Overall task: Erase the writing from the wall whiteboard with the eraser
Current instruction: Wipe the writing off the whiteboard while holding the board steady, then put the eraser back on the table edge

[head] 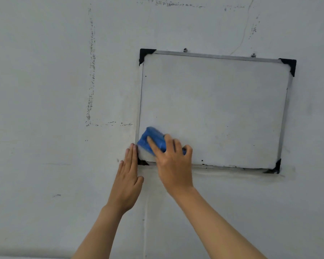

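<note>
Gripping the blue eraser (pixel 154 140), right hand (pixel 173 165) on whiteboard (pixel 213 109) corner; left hand (pixel 127 181) flat, fingers straight, alongside.

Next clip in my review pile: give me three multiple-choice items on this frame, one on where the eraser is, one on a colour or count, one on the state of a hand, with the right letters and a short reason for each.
1. Where on the whiteboard is the eraser?
A. top right corner
B. lower left corner
C. centre

2. What colour is the eraser's body?
A. red
B. blue
C. green

3. What is the left hand doing?
A. gripping the eraser
B. lying flat, fingers straight, beside the board's lower left corner
C. clenched in a fist away from the wall

Answers:
1 B, the eraser sits against the board's surface near the lower left corner.
2 B, its plastic body is blue, with a pale pad underneath.
3 B, the left hand's fingers are straight at the frame's edge, while the right hand holds the eraser.
</note>
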